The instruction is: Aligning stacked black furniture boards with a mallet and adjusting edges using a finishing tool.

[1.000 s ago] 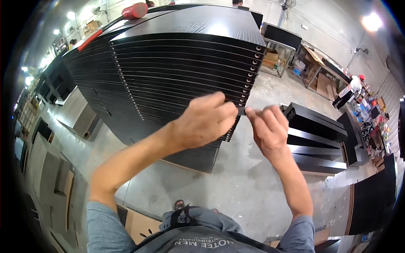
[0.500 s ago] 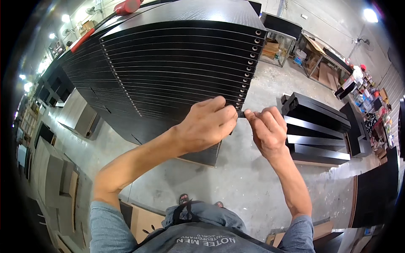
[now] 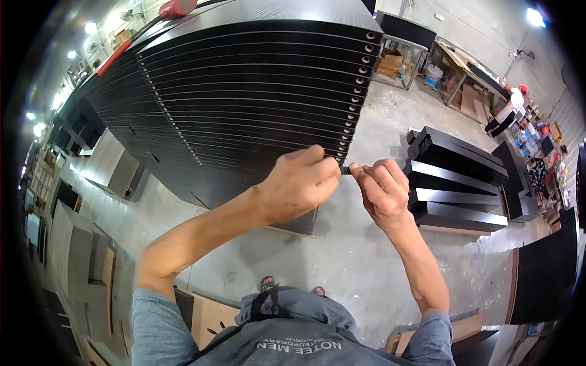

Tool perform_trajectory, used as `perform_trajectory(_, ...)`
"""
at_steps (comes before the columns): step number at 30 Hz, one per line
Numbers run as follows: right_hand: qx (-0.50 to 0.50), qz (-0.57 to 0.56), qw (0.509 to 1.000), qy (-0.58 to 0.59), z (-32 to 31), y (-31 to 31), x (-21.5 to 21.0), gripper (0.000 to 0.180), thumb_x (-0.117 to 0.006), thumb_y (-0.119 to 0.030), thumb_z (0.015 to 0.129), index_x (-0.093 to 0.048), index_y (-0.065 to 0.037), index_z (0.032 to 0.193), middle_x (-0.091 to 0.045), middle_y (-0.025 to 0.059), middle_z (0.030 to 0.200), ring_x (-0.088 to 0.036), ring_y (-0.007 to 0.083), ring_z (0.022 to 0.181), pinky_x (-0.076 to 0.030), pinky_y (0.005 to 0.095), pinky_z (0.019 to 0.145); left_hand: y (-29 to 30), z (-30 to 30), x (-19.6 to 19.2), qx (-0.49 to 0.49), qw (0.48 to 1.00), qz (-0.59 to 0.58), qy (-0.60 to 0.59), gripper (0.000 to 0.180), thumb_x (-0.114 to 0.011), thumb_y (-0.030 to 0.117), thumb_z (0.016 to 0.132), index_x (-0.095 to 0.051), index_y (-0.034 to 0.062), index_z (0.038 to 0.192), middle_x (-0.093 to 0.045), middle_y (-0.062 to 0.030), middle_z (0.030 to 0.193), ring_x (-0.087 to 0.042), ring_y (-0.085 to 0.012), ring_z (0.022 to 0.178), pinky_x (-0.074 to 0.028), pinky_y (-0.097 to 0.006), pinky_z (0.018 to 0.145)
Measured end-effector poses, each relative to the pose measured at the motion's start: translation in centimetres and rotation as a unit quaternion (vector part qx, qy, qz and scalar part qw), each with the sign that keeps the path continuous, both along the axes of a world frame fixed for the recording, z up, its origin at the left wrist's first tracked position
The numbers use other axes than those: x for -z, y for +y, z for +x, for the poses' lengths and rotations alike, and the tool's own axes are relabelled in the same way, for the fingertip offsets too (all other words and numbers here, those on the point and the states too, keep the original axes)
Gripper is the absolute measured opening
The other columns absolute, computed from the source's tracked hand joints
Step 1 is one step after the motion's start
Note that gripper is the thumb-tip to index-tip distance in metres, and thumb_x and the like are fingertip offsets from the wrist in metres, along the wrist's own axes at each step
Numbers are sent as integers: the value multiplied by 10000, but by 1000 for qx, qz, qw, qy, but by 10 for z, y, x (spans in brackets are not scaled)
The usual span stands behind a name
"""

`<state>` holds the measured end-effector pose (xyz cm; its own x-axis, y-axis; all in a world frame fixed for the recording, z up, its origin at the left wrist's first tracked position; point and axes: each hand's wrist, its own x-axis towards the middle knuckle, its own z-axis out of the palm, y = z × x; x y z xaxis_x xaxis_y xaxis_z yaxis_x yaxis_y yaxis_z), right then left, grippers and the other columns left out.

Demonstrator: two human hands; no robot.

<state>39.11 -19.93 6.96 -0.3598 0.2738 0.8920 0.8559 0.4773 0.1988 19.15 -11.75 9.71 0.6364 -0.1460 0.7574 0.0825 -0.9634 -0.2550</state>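
Note:
A tall stack of black panels (image 3: pixel 244 100) rises in front of me, with a row of round holes along each end of its edges. By its right corner, low down, my left hand (image 3: pixel 297 186) is closed with fingers curled, knuckles up. My right hand (image 3: pixel 384 192) pinches just to the right of it. Between the two sets of fingertips shows a short dark strip (image 3: pixel 346 171), gripped at both ends. Most of it is hidden by the fingers, so its exact kind is unclear. On top of the stack, at the left, lies a mallet with a red head (image 3: pixel 177 8).
Black boxed beams (image 3: pixel 461 183) are piled on the floor to my right. Grey-brown panel stacks (image 3: pixel 73 256) stand at the left. A workbench (image 3: pixel 470 79) and a person (image 3: pixel 513 110) are at the far right. Cardboard (image 3: pixel 213 317) lies beside my feet.
Both hands stay together at the stack's corner with the dark strip between them. The right hand has shifted slightly left, and the view has moved a little.

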Motion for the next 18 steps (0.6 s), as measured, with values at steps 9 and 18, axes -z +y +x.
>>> perform_trajectory(9, -20, 139, 988, -68, 0, 25, -89, 241, -755, 73, 680, -711, 29, 913, -492, 45, 677, -501, 190, 594, -423, 316, 497, 15, -10, -75, -7, 999, 8, -50, 113, -681, 51, 756, -610, 50, 844, -489, -44, 730, -468, -207, 625, -402, -336, 473)
perform_trajectory(18, -13, 153, 985, -80, 4, 21, -86, 262, -790, 18, 688, -726, 9, 943, -522, 28, 708, -527, 176, 641, -435, 292, 503, 16, -3, -70, 28, 990, 102, -90, 298, -671, -15, 782, -706, 33, 1074, -489, -16, 687, -461, -161, 569, -354, -305, 478)
